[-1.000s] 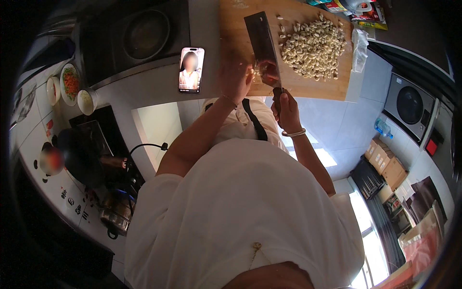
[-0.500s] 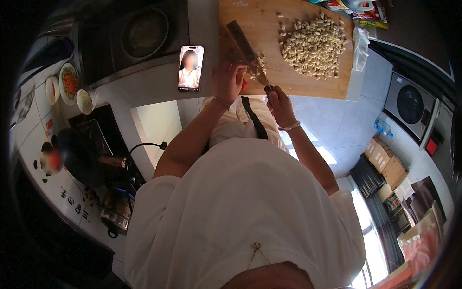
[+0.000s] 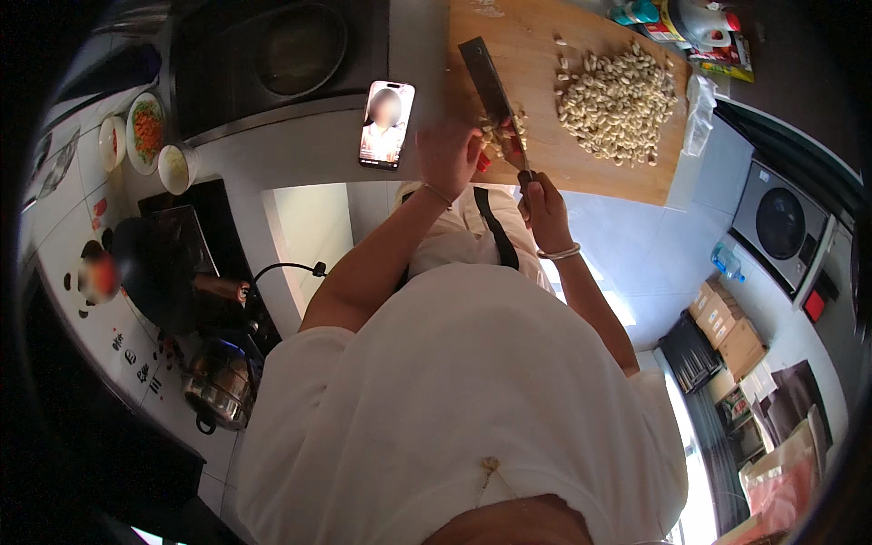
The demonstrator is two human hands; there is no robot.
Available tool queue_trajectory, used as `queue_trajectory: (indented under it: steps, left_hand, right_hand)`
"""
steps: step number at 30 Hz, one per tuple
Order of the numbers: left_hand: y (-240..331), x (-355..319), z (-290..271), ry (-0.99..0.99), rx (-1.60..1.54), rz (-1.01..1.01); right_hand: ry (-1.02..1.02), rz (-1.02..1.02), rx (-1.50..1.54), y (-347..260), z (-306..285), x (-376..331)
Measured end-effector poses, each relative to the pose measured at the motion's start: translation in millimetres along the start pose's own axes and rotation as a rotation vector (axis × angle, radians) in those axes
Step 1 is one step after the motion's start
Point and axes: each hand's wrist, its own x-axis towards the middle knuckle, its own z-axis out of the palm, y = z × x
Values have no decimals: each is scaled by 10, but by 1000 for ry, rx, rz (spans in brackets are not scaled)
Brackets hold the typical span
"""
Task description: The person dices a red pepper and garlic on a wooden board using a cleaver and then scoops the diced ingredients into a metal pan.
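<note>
Here's the cleaver [image 3: 486, 77] over the near left of the wooden board [image 3: 590, 184]: probably heavy, stiff and sharp, so the handle [image 3: 525, 176] is the place to hold. The right hand [image 3: 547, 211] wraps snugly around it. The left hand [image 3: 449, 160] curls beside pale bits [image 3: 493, 143]; whether it pinches any, I can't tell. Rightward, a pale nut-like heap [image 3: 622, 104].

Toward half past eight, a slanting row of dark characters [image 3: 136, 365] stands on the white tiled wall [image 3: 98, 352], too small to make out surely. Between eleven and twelve o'clock, the lit phone [image 3: 388, 127] carries tiny lettering [image 3: 380, 163] near the lower end of its screen, and toward two o'clock the colourful packages [image 3: 732, 65] look printed, yet nothing there can be read
</note>
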Motion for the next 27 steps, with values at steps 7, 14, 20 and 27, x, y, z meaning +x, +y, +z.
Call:
queue_trajectory:
  steps: [7,14,20,27]
  left_hand:
    - [63,96,-13,-30,49,29]
    - [95,136,68,-99,-49,6]
    - [54,54,79,-4,3,21]
    - [89,83,-90,-58,117,-64]
  right_hand:
    - [17,13,80,4,13,-38]
    - [99,-51,180,-6,-253,-145]
    - [140,-23,156,179,-311,-86]
    - [89,-12,223,128,-194,-164]
